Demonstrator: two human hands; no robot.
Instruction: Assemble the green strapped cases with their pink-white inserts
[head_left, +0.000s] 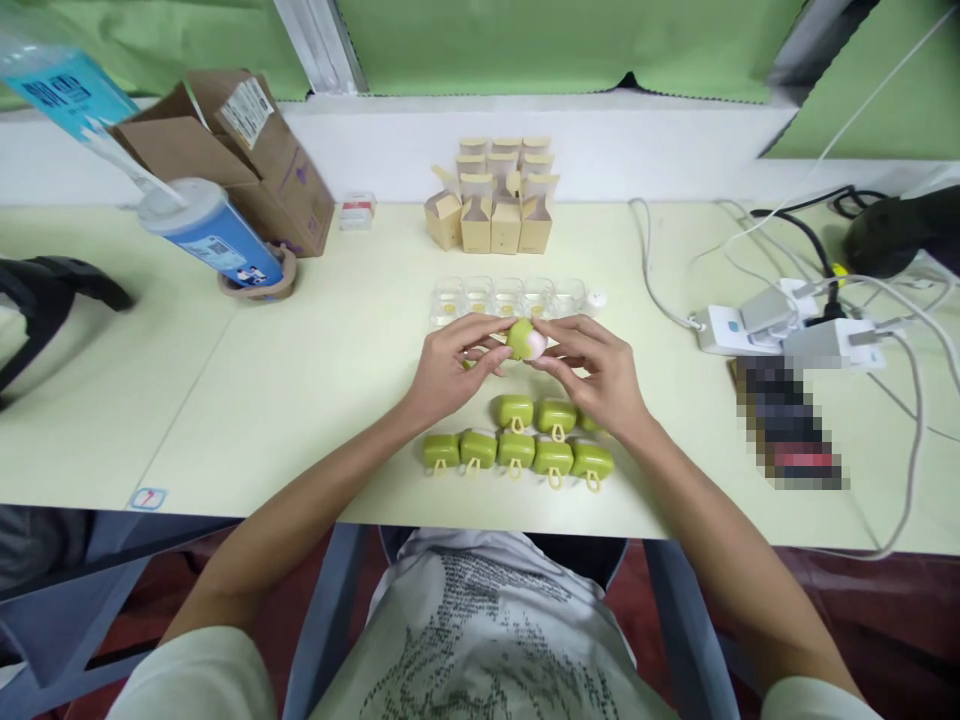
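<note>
Green-pink piece [523, 341] tops left hand's [454, 366] fingertips; right hand [598, 368] pinches it.

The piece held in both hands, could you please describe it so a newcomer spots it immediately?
On the pale table, find the green cases with yellow loops. Beyond them, left hand and right hand hold the piece. Unlike those cases, it is lifted, pale pink end rightward.

Round piece [520, 340] green and pinkish; cases [517, 450] green; shirt [480, 610] white, dark print.
</note>
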